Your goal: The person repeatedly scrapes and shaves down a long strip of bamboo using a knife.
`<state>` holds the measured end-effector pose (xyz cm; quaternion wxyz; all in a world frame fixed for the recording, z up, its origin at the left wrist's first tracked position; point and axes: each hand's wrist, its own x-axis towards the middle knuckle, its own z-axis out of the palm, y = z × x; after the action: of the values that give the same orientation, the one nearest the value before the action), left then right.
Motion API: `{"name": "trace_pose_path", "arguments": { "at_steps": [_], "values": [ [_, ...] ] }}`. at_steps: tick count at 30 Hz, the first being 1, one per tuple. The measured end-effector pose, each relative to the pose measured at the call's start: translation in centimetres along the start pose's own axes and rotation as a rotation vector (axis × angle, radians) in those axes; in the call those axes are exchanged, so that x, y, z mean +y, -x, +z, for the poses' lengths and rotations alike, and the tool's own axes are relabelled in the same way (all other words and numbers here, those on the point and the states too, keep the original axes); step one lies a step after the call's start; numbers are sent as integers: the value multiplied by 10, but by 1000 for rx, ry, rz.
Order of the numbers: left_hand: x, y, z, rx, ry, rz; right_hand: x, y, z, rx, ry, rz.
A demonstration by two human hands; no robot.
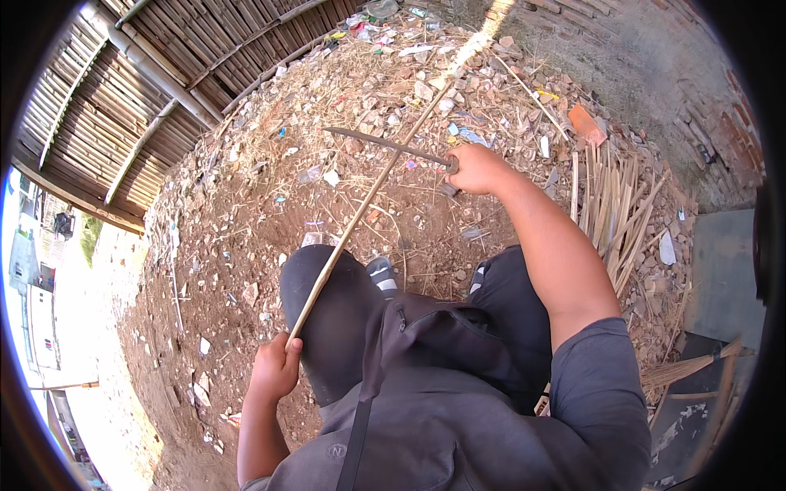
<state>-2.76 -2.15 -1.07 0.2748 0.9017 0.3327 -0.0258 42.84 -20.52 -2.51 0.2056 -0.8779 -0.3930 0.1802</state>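
- Your left hand was clenched around the near end of a long thin bamboo strip, thumb pressed on top, the fist low beside your left knee.
- Your left forearm rose almost straight from the lower edge of the view, elbow tucked close to your side.
- From that fist the bamboo strip ran up and away from you on a slant, passing over your left knee and across the ground, its far end well beyond both hands among the rubble.
- Your right hand was closed around the handle of a long dark blade, knuckles turned upward.
- Your right arm was stretched well forward, nearly straight, the grey sleeve pushed up above the elbow.
- The blade pointed from your right fist toward your left, lying roughly level and crossing the strip a short way from the fist; I cannot tell whether the edge touched the strip.
- Just to the outer side of your right forearm lay a pile of split bamboo sticks on the ground.
- Beyond both hands spread a mound of dirt, broken bricks and litter.
- Your knees, in dark trousers, sat between the two hands, with the right fist farther from your body than the left.
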Motion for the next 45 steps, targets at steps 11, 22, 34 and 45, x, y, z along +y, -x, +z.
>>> {"name": "trace_pose_path", "arguments": {
  "at_steps": [11, 22, 34, 45],
  "values": [
    [-12, 0, 9, 22, -24, 25, 30, -7, -12, 247, -246, 88],
    [-30, 2, 0, -142, 179, -74, -47, 40, -12, -51, 224, -314],
    [-1, 3, -13, -93, 26, -28, -26, 11, 3, 0, 284, -261],
    [-16, -6, -1, -46, 126, -29, -23, 1, 7, 49, 132, -167]
  ]
}}
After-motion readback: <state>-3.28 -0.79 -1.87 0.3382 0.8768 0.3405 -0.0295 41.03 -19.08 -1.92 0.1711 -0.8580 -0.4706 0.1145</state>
